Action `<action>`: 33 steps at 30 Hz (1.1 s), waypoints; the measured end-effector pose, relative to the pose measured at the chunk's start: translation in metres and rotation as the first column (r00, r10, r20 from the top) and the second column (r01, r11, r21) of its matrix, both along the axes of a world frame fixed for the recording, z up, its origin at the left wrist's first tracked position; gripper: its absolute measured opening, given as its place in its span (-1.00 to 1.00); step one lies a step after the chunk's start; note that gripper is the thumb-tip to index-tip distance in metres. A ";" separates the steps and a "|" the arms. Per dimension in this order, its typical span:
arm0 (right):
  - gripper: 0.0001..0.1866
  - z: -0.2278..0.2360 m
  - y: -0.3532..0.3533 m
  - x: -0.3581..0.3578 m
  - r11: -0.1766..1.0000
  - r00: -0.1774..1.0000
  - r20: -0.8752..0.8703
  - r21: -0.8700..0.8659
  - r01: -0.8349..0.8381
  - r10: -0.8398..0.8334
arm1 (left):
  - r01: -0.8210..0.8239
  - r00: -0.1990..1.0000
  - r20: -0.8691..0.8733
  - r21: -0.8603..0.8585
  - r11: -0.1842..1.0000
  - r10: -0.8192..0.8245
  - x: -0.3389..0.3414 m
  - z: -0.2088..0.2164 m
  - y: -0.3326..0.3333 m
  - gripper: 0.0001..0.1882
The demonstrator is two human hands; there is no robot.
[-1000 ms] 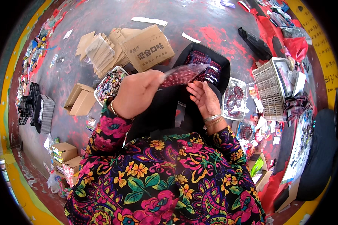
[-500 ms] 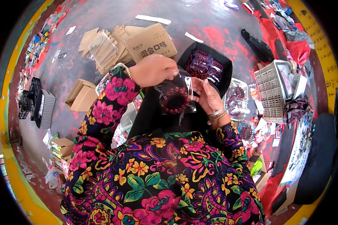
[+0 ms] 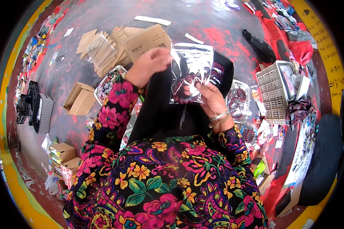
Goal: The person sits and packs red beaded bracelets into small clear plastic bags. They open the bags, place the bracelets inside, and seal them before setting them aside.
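Note:
A clear plastic bag point(image 3: 193, 53) hangs upright over my lap, its film bright with glare. A dark red bead bracelet point(image 3: 178, 88) lies in its lower part. My right hand point(image 3: 211, 97) pinches the bag's lower right side, thumb in front, close to the beads. My left hand point(image 3: 151, 65) is beside the bag's left edge, its fingers smeared by motion; whether they touch the film cannot be made out. Behind the bag stands a black bin point(image 3: 228, 72) with bagged dark red beads in it, partly hidden.
Flattened cardboard point(image 3: 147, 41) and a stack of clear bags point(image 3: 101, 47) lie ahead on the left. An open carton point(image 3: 80, 99) sits at the left. To the right are a clear tray of bracelets point(image 3: 239, 101) and a beige plastic crate point(image 3: 269, 91).
The bag has risen and turned its flat side up toward me. My left hand has moved left and down from the bag's top; my right hand has shifted slightly lower.

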State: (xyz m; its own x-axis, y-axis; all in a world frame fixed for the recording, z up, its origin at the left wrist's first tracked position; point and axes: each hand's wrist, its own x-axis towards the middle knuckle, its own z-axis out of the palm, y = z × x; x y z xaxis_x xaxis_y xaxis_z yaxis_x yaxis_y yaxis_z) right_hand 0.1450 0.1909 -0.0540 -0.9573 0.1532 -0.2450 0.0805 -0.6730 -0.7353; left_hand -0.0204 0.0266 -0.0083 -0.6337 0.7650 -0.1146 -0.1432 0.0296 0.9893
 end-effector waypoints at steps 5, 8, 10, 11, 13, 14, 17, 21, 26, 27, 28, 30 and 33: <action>-0.73 0.007 -0.008 -0.005 0.998 0.994 -0.094 0.032 0.051 -0.047 | 0.075 0.899 0.415 0.178 0.981 -0.144 0.046 -0.023 -0.002 -0.73; -0.75 0.011 -0.010 -0.003 0.985 0.987 -0.112 0.115 0.130 -0.117 | 0.075 0.898 0.416 0.185 0.980 -0.147 0.049 -0.035 -0.005 -0.75; -0.77 0.013 0.000 -0.002 0.973 0.981 -0.148 0.171 0.153 -0.128 | 0.043 0.883 0.453 0.176 0.983 -0.119 0.051 -0.030 -0.009 -0.78; -0.80 0.019 0.000 -0.001 0.958 0.975 -0.126 0.198 0.205 -0.183 | 0.038 0.883 0.457 0.152 0.988 -0.105 0.052 -0.026 -0.011 -0.79; -0.84 0.022 0.008 -0.001 0.931 0.971 -0.112 0.278 0.236 -0.213 | 0.065 0.884 0.451 0.145 0.987 -0.125 0.051 -0.026 -0.013 -0.80; -0.87 0.021 0.012 0.000 0.918 0.973 -0.114 0.327 0.226 -0.200 | 0.096 0.885 0.438 0.160 0.982 -0.158 0.051 -0.029 -0.014 -0.80; -0.92 0.024 0.018 0.001 0.882 0.983 -0.107 0.435 0.180 -0.148 | 0.171 0.891 0.388 0.189 0.967 -0.234 0.050 -0.030 -0.013 -0.80; -0.95 0.027 0.013 0.001 0.876 0.980 -0.094 0.440 0.199 -0.176 | 0.214 0.889 0.388 0.122 0.969 -0.245 0.054 -0.031 -0.012 -0.78; -0.97 0.026 0.009 0.001 0.892 0.979 -0.078 0.404 0.202 -0.187 | 0.275 0.885 0.331 0.194 0.942 -0.327 0.058 -0.040 -0.007 -0.78; -0.95 0.023 0.010 0.000 0.897 0.978 -0.099 0.390 0.205 -0.181 | 0.268 0.872 0.355 0.231 0.935 -0.337 0.059 -0.043 -0.007 -0.79; -0.92 0.019 0.011 0.000 0.903 0.977 -0.121 0.377 0.208 -0.175 | 0.259 0.858 0.378 0.268 0.928 -0.349 0.060 -0.044 -0.006 -0.79; -0.85 0.023 0.011 0.000 0.913 0.981 -0.105 0.361 0.188 -0.161 | 0.090 0.807 0.540 0.289 0.953 -0.240 0.065 -0.040 -0.005 -0.84; -0.65 0.038 0.014 0.005 0.905 0.993 -0.054 0.408 0.118 -0.105 | -0.137 0.728 0.666 0.373 0.918 -0.162 0.065 -0.040 -0.003 -0.86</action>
State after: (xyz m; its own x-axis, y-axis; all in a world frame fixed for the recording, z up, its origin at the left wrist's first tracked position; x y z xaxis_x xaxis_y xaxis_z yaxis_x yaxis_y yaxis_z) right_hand 0.1498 0.2049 -0.0164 -0.9339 0.3404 -0.1094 -0.0037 -0.3151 -0.9491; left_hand 0.0450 0.0241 -0.0483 -0.4893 0.8462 -0.2109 -0.7725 -0.3083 0.5552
